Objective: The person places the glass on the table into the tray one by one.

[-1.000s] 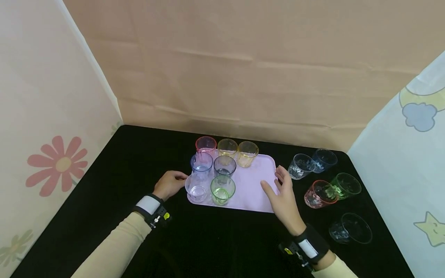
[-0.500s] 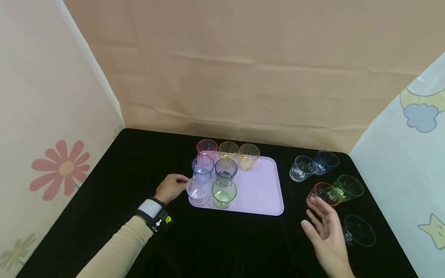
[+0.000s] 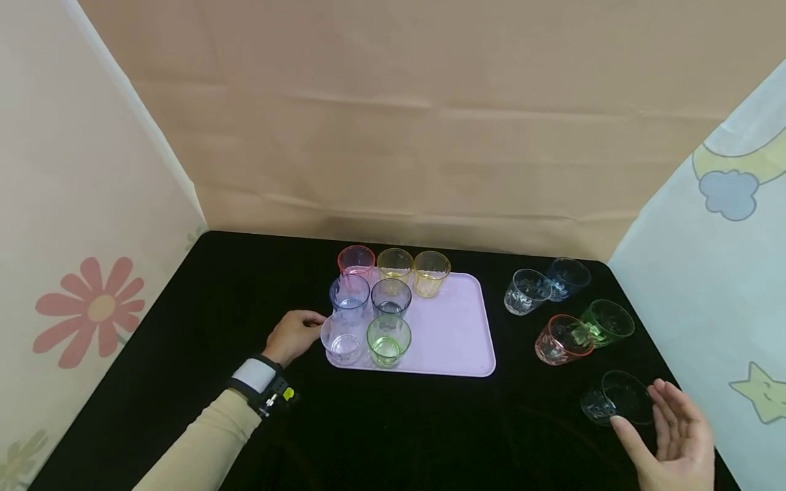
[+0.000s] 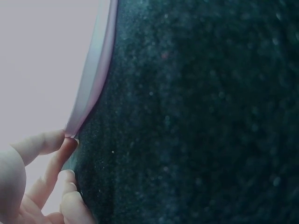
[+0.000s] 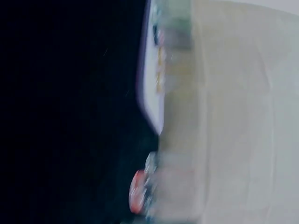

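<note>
At the left edge of the pink tray [image 3: 448, 334], my left hand [image 3: 295, 336] pinches the rim between thumb and finger; the left wrist view shows this grip on the tray rim [image 4: 88, 88]. Several tinted glasses stand on the tray's left and back, among them a clear glass [image 3: 344, 341] by my left fingertips and a green glass [image 3: 389, 341]. My right hand [image 3: 675, 436] is at the front right, fingers spread and slightly bent, beside a clear glass [image 3: 598, 402] lying tilted on the table. Whether the fingertips touch that glass, I cannot tell.
Right of the tray lie more tilted glasses: a clear one [image 3: 522, 296], a blue one [image 3: 568, 279], a red one [image 3: 555, 344] and a green one [image 3: 608, 324]. The black table [image 3: 393, 429] is bounded by a brown backdrop [image 3: 399, 136] and patterned side panels.
My right hand has moved from the tray's right side, past the red glass, to the clear glass at the front right. The left hand keeps its place at the tray's edge.
</note>
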